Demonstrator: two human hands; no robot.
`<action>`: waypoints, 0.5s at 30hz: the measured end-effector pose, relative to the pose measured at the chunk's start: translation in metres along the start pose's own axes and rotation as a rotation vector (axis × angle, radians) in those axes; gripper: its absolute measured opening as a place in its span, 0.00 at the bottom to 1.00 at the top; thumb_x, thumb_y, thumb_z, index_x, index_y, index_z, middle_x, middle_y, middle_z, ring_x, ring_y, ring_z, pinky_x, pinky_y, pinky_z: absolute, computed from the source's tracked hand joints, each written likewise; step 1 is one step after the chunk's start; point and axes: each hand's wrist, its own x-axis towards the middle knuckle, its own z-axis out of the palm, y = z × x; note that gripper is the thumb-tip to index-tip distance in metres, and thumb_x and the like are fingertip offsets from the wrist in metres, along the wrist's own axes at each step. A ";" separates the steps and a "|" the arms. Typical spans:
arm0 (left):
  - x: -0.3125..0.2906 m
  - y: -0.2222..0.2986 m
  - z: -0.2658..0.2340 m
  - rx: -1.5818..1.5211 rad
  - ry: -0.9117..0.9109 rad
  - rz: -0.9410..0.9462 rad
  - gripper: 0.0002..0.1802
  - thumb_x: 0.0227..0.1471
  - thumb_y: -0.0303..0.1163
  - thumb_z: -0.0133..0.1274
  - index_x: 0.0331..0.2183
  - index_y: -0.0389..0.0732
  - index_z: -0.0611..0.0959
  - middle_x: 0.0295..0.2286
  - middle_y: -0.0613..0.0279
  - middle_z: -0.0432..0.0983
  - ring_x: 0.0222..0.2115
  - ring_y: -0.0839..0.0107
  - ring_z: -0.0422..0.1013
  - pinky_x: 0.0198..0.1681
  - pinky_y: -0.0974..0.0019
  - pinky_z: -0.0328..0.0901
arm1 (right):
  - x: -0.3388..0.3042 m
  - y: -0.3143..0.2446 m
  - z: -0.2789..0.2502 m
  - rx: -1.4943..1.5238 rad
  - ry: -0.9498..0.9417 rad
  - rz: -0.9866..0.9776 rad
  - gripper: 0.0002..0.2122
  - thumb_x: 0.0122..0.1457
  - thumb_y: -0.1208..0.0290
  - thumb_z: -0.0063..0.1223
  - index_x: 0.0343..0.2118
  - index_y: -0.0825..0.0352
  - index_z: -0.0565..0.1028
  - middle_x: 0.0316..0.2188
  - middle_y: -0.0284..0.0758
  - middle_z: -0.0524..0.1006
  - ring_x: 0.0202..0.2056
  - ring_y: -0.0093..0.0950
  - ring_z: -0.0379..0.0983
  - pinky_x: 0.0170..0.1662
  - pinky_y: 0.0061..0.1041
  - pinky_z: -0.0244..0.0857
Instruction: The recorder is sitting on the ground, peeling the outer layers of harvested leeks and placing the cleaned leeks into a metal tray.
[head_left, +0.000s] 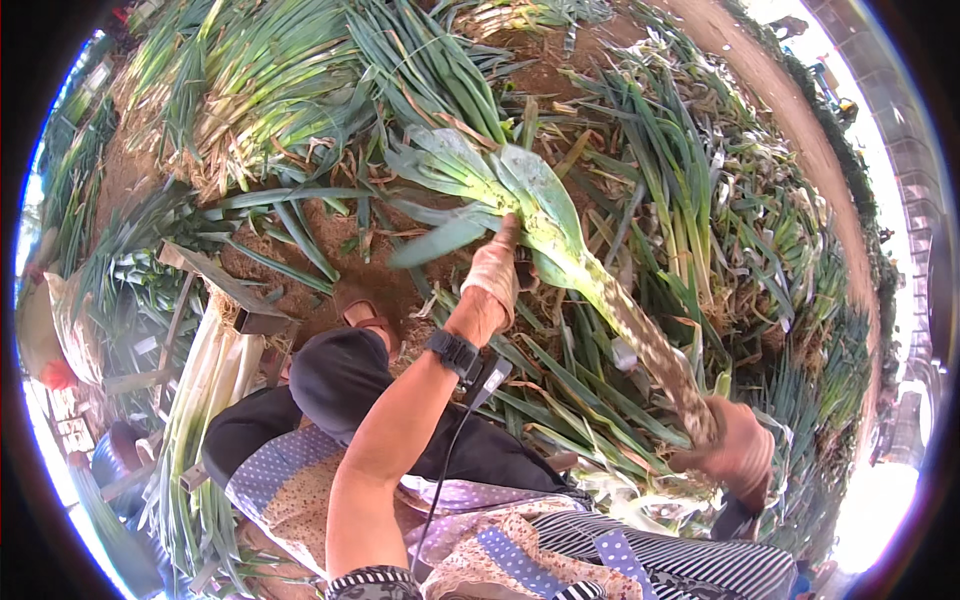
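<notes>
A long leek (635, 325) slants across the middle, its broad green leaves toward the far side and its dirt-speckled stem toward the near right. My left hand (494, 283), in a pale work glove with a dark watch on the wrist, is closed around the stalk just below the leaves. Part of its grip is hidden behind the stalk. My right hand (738, 447), also gloved and a little blurred, is wrapped round the root end. Loose leek leaves (580, 400) lie beneath the stalk.
Heaps of green leeks (250, 90) lie on brown soil at the far left. More leeks (690, 220) and trimmed leaves pile up at the right. Pale peeled leeks (200, 370) lean on a wooden frame (215, 275) at my left. A dirt path (800, 120) curves along the far right.
</notes>
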 end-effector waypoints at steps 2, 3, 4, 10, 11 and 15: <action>-0.020 0.004 0.023 -0.196 -0.126 0.080 0.23 0.52 0.54 0.50 0.33 0.41 0.76 0.21 0.66 0.73 0.17 0.73 0.67 0.20 0.69 0.64 | -0.018 0.016 0.004 -0.099 0.124 -0.079 0.26 0.31 0.72 0.68 0.39 0.69 0.75 0.30 0.40 0.78 0.32 0.29 0.76 0.38 0.27 0.68; -0.025 0.004 0.034 -0.243 -0.234 0.112 0.23 0.52 0.52 0.50 0.34 0.40 0.75 0.21 0.66 0.73 0.18 0.74 0.67 0.20 0.70 0.64 | -0.019 0.028 0.010 -0.094 0.142 -0.061 0.26 0.31 0.72 0.68 0.39 0.69 0.75 0.30 0.40 0.78 0.32 0.29 0.76 0.38 0.27 0.68; -0.030 0.010 0.037 -0.238 -0.245 0.121 0.23 0.52 0.52 0.50 0.34 0.40 0.75 0.21 0.66 0.73 0.18 0.74 0.67 0.20 0.70 0.64 | -0.015 0.040 0.020 0.043 0.242 -0.054 0.26 0.33 0.68 0.68 0.41 0.67 0.75 0.32 0.40 0.78 0.34 0.31 0.76 0.40 0.28 0.68; -0.038 0.043 0.019 -0.027 -0.403 0.473 0.19 0.51 0.33 0.55 0.43 0.34 0.73 0.33 0.62 0.77 0.29 0.76 0.71 0.32 0.75 0.67 | 0.081 0.059 0.108 0.178 0.298 -0.135 0.26 0.39 0.62 0.66 0.44 0.63 0.73 0.34 0.42 0.77 0.38 0.38 0.74 0.43 0.33 0.66; -0.034 0.044 0.014 -0.288 -0.508 0.402 0.22 0.47 0.28 0.58 0.44 0.33 0.72 0.36 0.60 0.77 0.33 0.74 0.72 0.38 0.74 0.68 | 0.098 0.048 0.125 0.157 0.328 -0.183 0.25 0.41 0.61 0.65 0.43 0.65 0.73 0.34 0.43 0.78 0.35 0.37 0.76 0.41 0.32 0.68; -0.040 0.071 0.007 0.187 -0.316 0.636 0.25 0.42 0.24 0.60 0.45 0.32 0.72 0.38 0.58 0.76 0.37 0.73 0.72 0.42 0.71 0.67 | 0.155 0.008 0.165 0.700 0.255 -0.307 0.20 0.42 0.69 0.65 0.40 0.70 0.73 0.28 0.32 0.77 0.29 0.19 0.71 0.36 0.20 0.66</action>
